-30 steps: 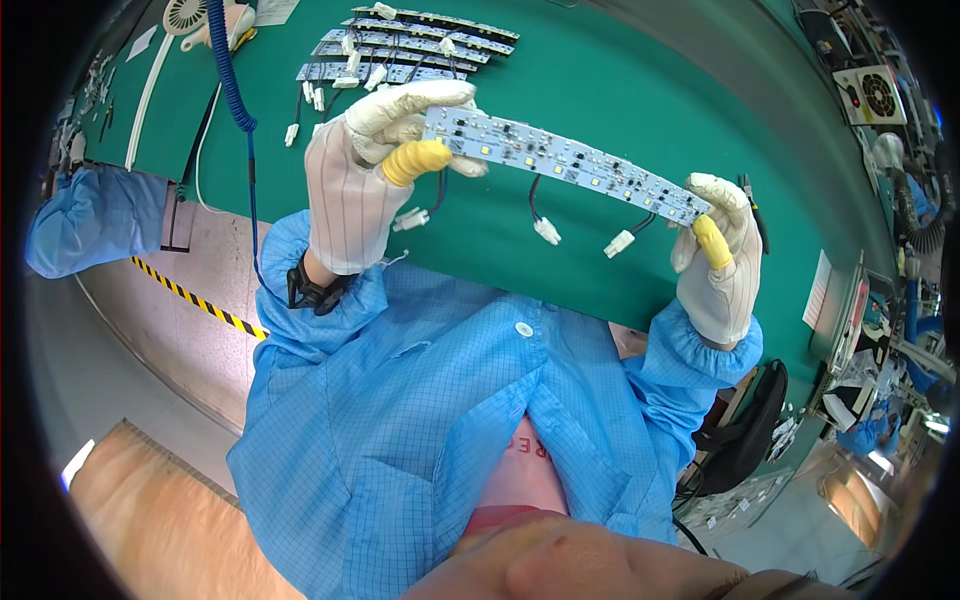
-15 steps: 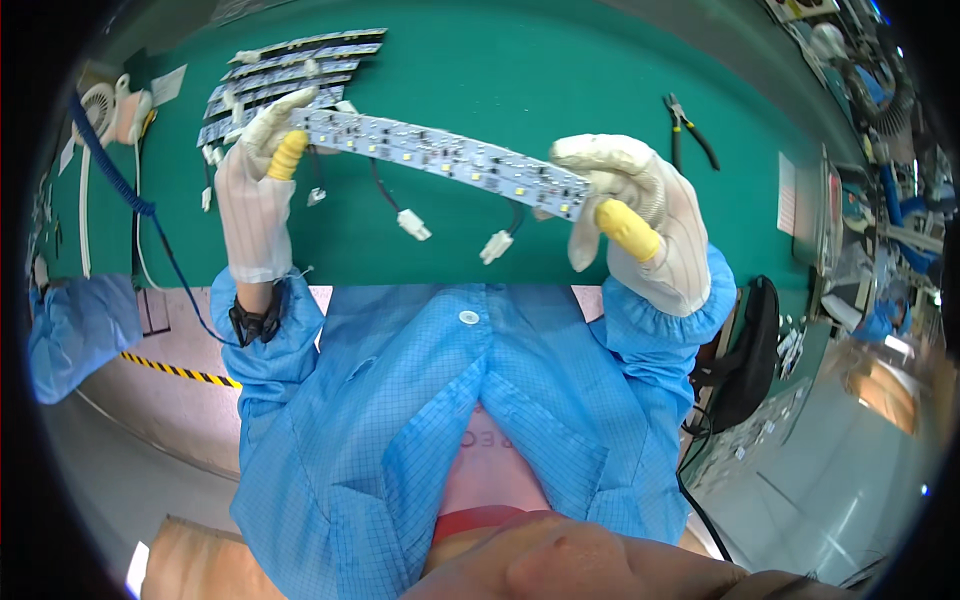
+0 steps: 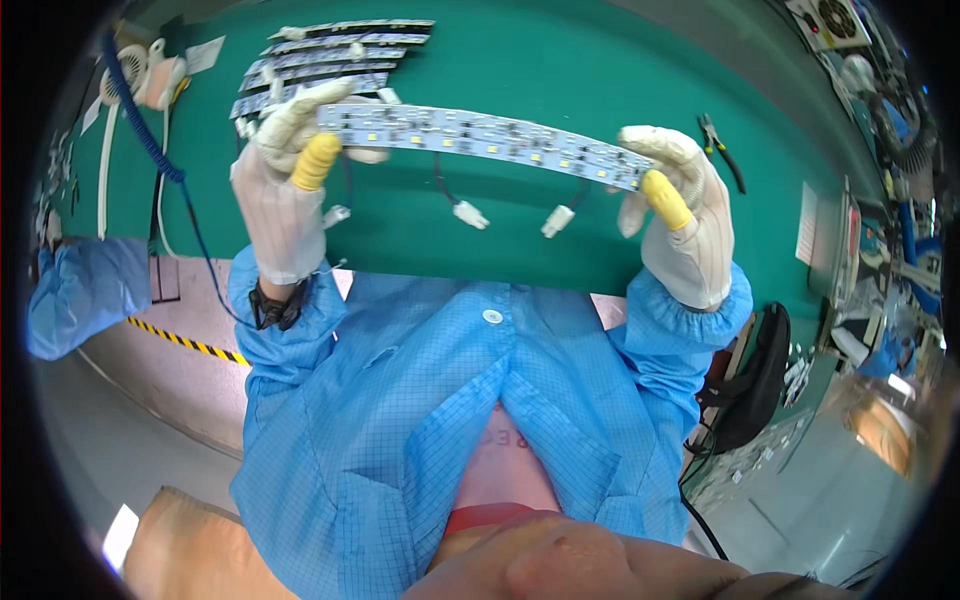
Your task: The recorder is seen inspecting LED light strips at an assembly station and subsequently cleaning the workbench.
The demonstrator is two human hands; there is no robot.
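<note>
A long LED strip board (image 3: pixel 490 138), pale with small yellow-white LEDs and dark parts, is held up above the green mat by both ends. My left hand (image 3: pixel 300 140), in a white striped glove with a yellow finger cot on the thumb, pinches its left end. My right hand (image 3: pixel 680 200), gloved the same way, grips the right end between thumb and fingers. Short dark leads hang below the board, ending in white connectors, one (image 3: pixel 470 214) near the middle and another (image 3: pixel 557 221) further right. Several similar boards (image 3: pixel 340 65) lie in a row behind my left hand.
Pliers (image 3: pixel 722 153) with dark and yellow handles lie beyond my right hand on the green mat (image 3: pixel 560 70). A blue coiled cord (image 3: pixel 140 120) runs down at the left, near a small fan (image 3: pixel 128 70). A black chair part (image 3: pixel 755 380) stands at the right, and another person's blue sleeve (image 3: pixel 90 295) shows at far left.
The board has become more level, its right end raised. My right hand has moved up and right. The whole view has shifted slightly, and both hands keep their hold.
</note>
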